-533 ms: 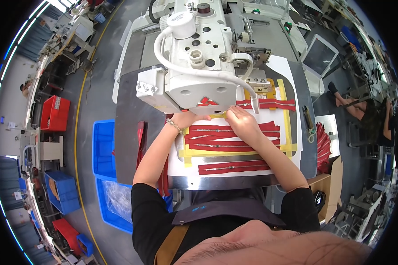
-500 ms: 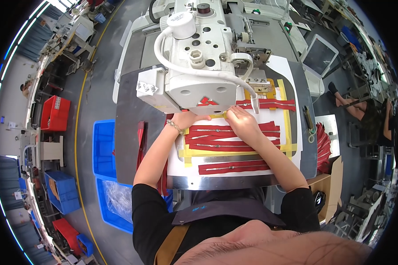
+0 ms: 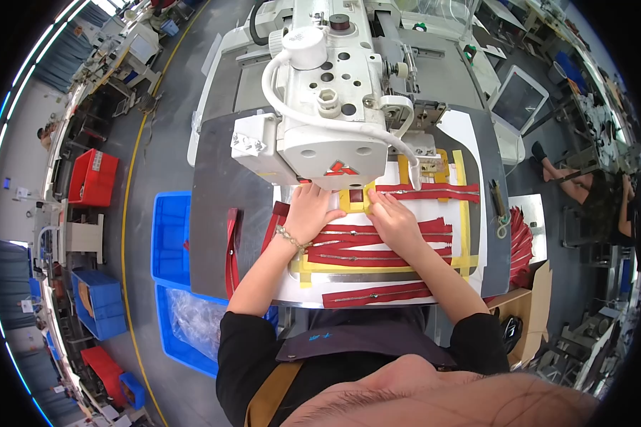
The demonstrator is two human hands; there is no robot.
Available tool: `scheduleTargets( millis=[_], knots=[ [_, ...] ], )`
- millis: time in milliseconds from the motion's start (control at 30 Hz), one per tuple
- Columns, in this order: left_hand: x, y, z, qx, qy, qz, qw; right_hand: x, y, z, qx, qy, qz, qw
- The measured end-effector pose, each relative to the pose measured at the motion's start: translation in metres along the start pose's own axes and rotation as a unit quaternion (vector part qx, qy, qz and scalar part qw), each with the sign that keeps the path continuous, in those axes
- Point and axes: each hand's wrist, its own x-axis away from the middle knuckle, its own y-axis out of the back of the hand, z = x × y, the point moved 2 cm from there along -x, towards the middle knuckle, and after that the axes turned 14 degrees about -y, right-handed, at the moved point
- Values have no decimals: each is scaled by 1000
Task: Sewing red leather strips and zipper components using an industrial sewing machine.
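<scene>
A white template sheet [image 3: 303, 286] edged with yellow tape lies under the sewing machine head [image 3: 335, 146]. Several red zippers [image 3: 377, 257] are laid across it in rows. Just in front of the head sits a small yellow frame [image 3: 346, 201] with a dark red piece in its window. My left hand [image 3: 310, 213] rests flat left of that frame, fingers stretched toward the machine and thumb spread at the frame's edge. My right hand [image 3: 397, 226] has its fingers together at the frame's right side, closed on the left end of the upper red zipper [image 3: 434, 192]; the exact grip is partly hidden.
More red zippers [image 3: 232, 249] lie on the dark table at left. Blue bins [image 3: 171, 235] stand beside the table on the left. At right are a small tool with a cord [image 3: 498, 201], a bundle of red zippers [image 3: 521, 242], an open cardboard box [image 3: 530, 302] and a screen [image 3: 518, 99].
The template sheet with its zippers has slid toward me, over the table's metal front edge. Both hands have come nearer with it, and the yellow frame now shows between them.
</scene>
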Motion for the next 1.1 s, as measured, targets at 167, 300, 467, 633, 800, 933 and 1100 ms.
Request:
scheduleTargets(
  millis=[167,300,467,633,800,933,1100],
  knots=[
    [-2,3,-13,-8,36,17,999,0,0,0,2,-4,4,1000],
    [1,0,-9,1,21,-12,1000,0,2,2,-3,8,5,1000],
    [2,1,-5,11,-5,-37,999,-1,4,3,57,39,10,998],
    [3,1,-6,-4,-16,-51,999,-7,12,9,94,63,-16,993],
    [5,1,-6,-2,-9,-47,999,-21,15,2,91,57,-42,993],
    [3,4,-8,-4,-8,-46,999,-42,14,-15,63,-23,-27,997],
    [5,2,-8,-24,-9,-39,999,-56,2,-37,159,-101,-66,980]
  ],
)
